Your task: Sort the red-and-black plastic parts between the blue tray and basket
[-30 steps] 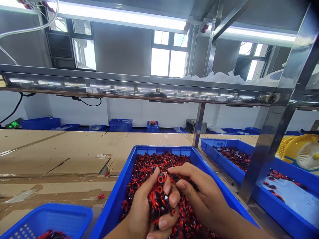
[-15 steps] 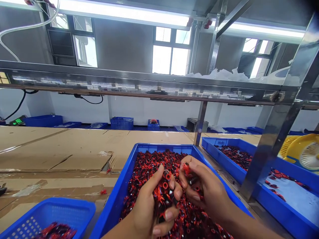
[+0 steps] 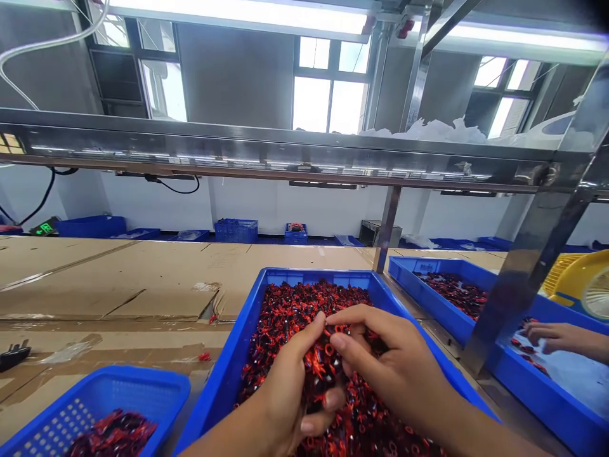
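Note:
Small glossy red-and-black parts (image 3: 316,362), some with ring-shaped ends, lie cupped in my left hand (image 3: 290,381), its fingers curled round them. At the left thumb's tip, my right hand (image 3: 385,355) is closed, index finger and thumb around a small red-and-black part that they mostly hide. Both hands are over a large blue tray (image 3: 238,336) filled with many parts of the same look. The right palm and its other fingers are largely out of sight.
A blue perforated basket (image 3: 176,387) with similar parts stands at lower left. Beyond a metal post (image 3: 514,279), another person's hand (image 3: 556,336) reaches into a second blue tray (image 3: 442,311). A yellow fan (image 3: 575,279) is at right; a plug (image 3: 15,355) lies at left.
My right hand has moved left until its fingertips meet the left hand's thumb; before, it was apart with several parts showing in it. Another person's hand has appeared at right.

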The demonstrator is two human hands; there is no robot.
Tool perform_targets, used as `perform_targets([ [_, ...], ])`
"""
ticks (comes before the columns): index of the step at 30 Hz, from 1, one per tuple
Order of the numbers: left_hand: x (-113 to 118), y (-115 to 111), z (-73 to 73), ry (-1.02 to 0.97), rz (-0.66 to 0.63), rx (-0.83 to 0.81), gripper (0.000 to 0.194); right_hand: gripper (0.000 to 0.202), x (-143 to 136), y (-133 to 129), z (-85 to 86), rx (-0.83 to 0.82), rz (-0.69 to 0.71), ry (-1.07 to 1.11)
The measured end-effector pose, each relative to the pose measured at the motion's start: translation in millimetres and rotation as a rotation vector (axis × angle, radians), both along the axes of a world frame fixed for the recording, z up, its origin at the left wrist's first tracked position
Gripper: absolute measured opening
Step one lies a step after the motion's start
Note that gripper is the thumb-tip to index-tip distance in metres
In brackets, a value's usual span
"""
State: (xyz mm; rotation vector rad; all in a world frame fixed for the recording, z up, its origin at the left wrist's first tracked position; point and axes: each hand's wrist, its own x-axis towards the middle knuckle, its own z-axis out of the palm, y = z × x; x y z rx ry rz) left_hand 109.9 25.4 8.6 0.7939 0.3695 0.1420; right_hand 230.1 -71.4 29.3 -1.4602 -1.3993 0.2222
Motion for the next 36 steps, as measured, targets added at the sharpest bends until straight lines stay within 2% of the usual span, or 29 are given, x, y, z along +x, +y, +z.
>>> perform_targets([
  [5,0,0,-0.9,-0.055,-0.021,0.028,0.038,0.027,15,9,-1.3,-0.085,0.262,0.864],
  [7,0,1,-1.3,-0.054,0.003,0.051,0.035,0.029,20,12,-0.8,-0.12,0.292,0.959],
  [9,1,1,-1.4,-0.016,0.045,0.037,0.037,0.031,19,12,0.5,-0.164,0.25,0.808],
  [13,4,2,-1.3,0.075,0.12,-0.06,0.038,0.016,9,4,4.2,-0.084,0.047,0.022],
  [14,4,2,-1.4,0.088,0.128,-0.061,0.039,0.02,7,2,4.6,-0.047,0.013,-0.17],
  [15,4,3,-1.7,0.097,0.128,-0.047,0.041,0.024,5,0,4.7,-0.028,-0.003,-0.317],
  [17,4,3,-2.1,0.111,0.116,-0.001,0.048,0.021,2,-2,3.7,-0.04,-0.012,-0.474],
  [20,4,3,-2.0,0.113,0.111,0.045,0.051,0.011,1,-2,1.2,-0.086,-0.016,-0.501],
  [26,5,3,-2.0,0.113,0.085,0.017,0.048,0.018,4,3,2.1,-0.134,-0.032,-0.391],
  [32,6,6,-4.5,0.155,0.14,0.001,0.038,0.014,1,6,-2.4,-0.117,-0.065,-0.442],
  [34,5,6,-4.1,0.163,0.155,-0.013,0.037,0.013,2,7,-4.3,-0.108,-0.081,-0.327],
  [36,5,7,-3.1,0.154,0.164,-0.042,0.034,0.016,7,9,-4.1,-0.092,-0.04,-0.022],
])
